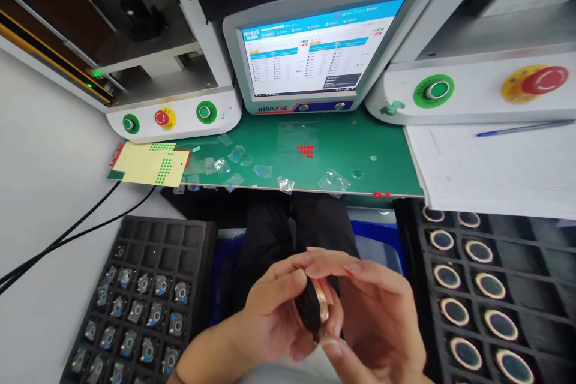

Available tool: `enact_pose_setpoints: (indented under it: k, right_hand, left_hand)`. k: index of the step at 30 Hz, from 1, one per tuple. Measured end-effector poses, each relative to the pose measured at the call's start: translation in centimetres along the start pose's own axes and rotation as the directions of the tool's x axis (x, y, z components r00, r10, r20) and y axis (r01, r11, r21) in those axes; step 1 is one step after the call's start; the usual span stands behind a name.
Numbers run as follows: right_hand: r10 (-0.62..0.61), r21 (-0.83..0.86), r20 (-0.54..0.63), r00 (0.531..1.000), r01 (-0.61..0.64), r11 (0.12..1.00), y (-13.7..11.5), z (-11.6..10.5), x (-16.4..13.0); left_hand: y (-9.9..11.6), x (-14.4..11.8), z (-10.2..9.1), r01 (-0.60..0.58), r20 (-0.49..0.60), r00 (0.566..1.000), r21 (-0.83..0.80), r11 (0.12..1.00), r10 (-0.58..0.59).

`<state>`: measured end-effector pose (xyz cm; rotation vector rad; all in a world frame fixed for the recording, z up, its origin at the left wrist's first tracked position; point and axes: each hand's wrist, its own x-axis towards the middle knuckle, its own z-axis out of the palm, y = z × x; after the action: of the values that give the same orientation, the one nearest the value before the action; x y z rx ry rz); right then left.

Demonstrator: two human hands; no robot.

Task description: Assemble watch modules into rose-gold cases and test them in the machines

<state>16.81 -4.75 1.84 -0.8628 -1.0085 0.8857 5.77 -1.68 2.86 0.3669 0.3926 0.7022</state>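
We've got both hands low in the middle, over our lap. The left hand [274, 312] and right hand [373, 318] meet around one small round part [315, 306]: dark disc body, copper-coloured ring at its edge, turned edge-on to us. Left fingers [288, 270] curl over its top and back, thumb underneath, clamped on it. Right fingers [346, 267] are closed on the ring side, thumb pressing from below. Judging by the grip, the part is pinched from both sides so it stays steady for close work on the rim.

Right of the hands sits a black tray [495, 288] with a grid of pockets, each holding a ring part [454, 311], face-up, pale rim round a dark glossy centre. Left is a second black tray [180, 252], foam-like and matt, its upper pockets bare, its lower ones filled with small metal pieces [155, 314] showing blue dots. Both trays are within easy reach either side, which fits a pick-and-put layout.

Further out, a green mat [342, 144] on the tabletop carries scraps of clear film [333, 180], a patch of red dots [306, 150] and a yellow sticker sheet [148, 162]. A paper sheet [490, 168] with a blue pen [522, 129] lies at right. Behind is a lit screen [315, 51], flanked by machines with green buttons [206, 111] and red stop buttons [544, 79].
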Motion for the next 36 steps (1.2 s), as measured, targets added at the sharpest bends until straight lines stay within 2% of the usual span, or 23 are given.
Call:
enact_pose_setpoints:
  k: [2,3,4,5,6,7,8,11,14,19,22,24,27,29,30,32,36]
  right_hand:
    - [-0.030,-0.010,-0.013,0.999,0.029,1.000,0.3,-0.7,0.5]
    - [-0.020,-0.019,-0.045,0.999,0.019,1.000,0.5,-1.1,0.8]
    - [0.007,-0.031,-0.094,0.996,-0.010,0.999,0.7,-1.5,1.1]
    - [0.045,-0.045,-0.149,0.988,-0.052,0.998,0.9,-1.9,1.3]
    - [0.082,-0.057,-0.197,0.977,-0.095,0.994,1.1,-2.3,1.6]
    - [0.110,-0.066,-0.233,0.966,-0.129,0.989,1.2,-2.7,1.7]
    - [0.131,-0.074,-0.255,0.958,-0.154,0.985,1.3,-3.0,1.8]
    - [0.186,-0.064,-0.242,0.952,-0.207,0.976,1.9,-4.0,1.6]
    - [0.306,0.004,-0.211,0.928,-0.312,0.950,3.7,-5.2,1.1]
    - [0.620,0.160,-0.184,0.762,-0.600,0.784,9.6,-7.8,0.7]
    - [0.707,0.207,-0.158,0.689,-0.677,0.706,12.6,-8.9,0.6]
    - [0.753,0.222,-0.161,0.638,-0.720,0.657,13.6,-9.3,0.3]
    - [0.809,0.217,-0.166,0.564,-0.779,0.588,14.2,-9.8,-0.1]
    - [0.842,0.213,-0.177,0.510,-0.815,0.538,14.3,-10.2,-0.4]
    - [0.855,0.215,-0.189,0.483,-0.829,0.516,14.3,-10.4,-0.5]
    - [0.867,0.218,-0.216,0.449,-0.844,0.491,14.7,-10.8,-0.7]
    - [0.891,0.219,-0.162,0.424,-0.865,0.451,15.6,-11.6,-0.6]
  left_hand:
    - [0.9,0.4,-0.8,-0.016,-0.007,1.000,0.103,0.995,0.017]
    - [1.6,1.0,-1.4,-0.042,-0.053,0.997,0.215,0.976,0.054]
    - [2.4,1.8,-2.0,-0.067,-0.122,0.985,0.387,0.920,0.123]
    - [3.4,2.9,-2.8,-0.063,-0.195,0.957,0.581,0.811,0.214]
    - [4.4,4.2,-3.6,-0.029,-0.252,0.911,0.750,0.661,0.326]
    - [5.5,5.7,-4.6,0.048,-0.283,0.857,0.877,0.479,0.431]
    - [6.6,7.2,-5.5,0.109,-0.293,0.817,0.924,0.366,0.497]
    - [9.6,11.3,-8.1,0.215,-0.281,0.748,0.960,0.180,0.601]
    - [11.7,13.7,-9.4,0.318,-0.234,0.721,0.948,-0.012,0.653]
    - [12.5,15.0,-9.7,0.453,-0.183,0.723,0.854,-0.257,0.667]
    - [11.9,15.2,-9.7,0.496,-0.151,0.730,0.788,-0.365,0.667]
    - [11.5,14.8,-9.8,0.506,-0.113,0.737,0.746,-0.433,0.667]
    - [11.5,12.4,-10.4,0.481,-0.033,0.756,0.704,-0.522,0.653]
    - [11.9,9.0,-11.3,0.477,0.004,0.753,0.685,-0.550,0.658]
    - [12.4,6.7,-11.9,0.498,0.004,0.736,0.673,-0.547,0.677]
    - [13.6,1.3,-13.7,0.609,-0.049,0.651,0.628,-0.483,0.757]
    - [16.7,-10.8,-18.4,0.850,-0.251,0.393,0.465,-0.246,0.884]
